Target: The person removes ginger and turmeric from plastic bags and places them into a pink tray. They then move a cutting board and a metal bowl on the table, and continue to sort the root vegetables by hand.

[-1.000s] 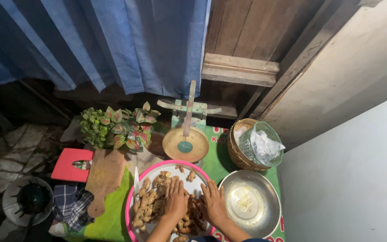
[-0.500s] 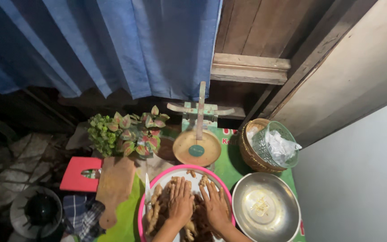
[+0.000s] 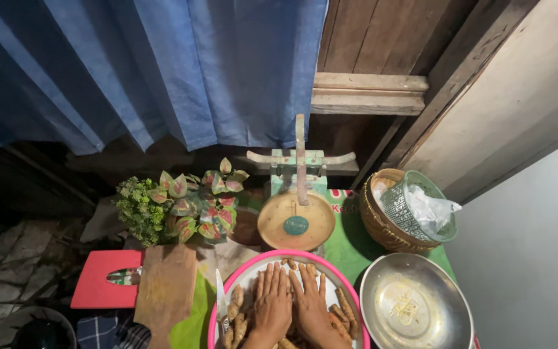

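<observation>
- Left hand (image 3: 272,307) lies flat, palm down, on the pile of roots (image 3: 237,317) in the pink-rimmed tray (image 3: 253,262); fingers (image 3: 267,281) straight and close together, clamped on nothing.
- Right hand (image 3: 312,307) lies flat just beside the left, touching it along the thumb side; fingers (image 3: 310,279) straight, slightly spread, pressed on the roots, gripping nothing.
- Roots: tan, knobbly pieces, filling the tray on both sides of the hands; tray sits at the near edge of the green tabletop (image 3: 350,249).
- Knife (image 3: 221,298) rests against the tray's left rim, blade pointing away from the person.
- Balance scale (image 3: 296,210) with a brass pan stands just beyond the tray.
- Metal bowl (image 3: 414,304) sits right of the tray, near it.
- Woven basket (image 3: 389,213) beyond the bowl holds a green mesh basket with white plastic.
- Wooden cutting board (image 3: 166,291) and red stool (image 3: 101,284) lie left of the tray.
- Potted plant (image 3: 188,203) stands behind the board.
- Blue curtain (image 3: 163,71) hangs behind everything.
</observation>
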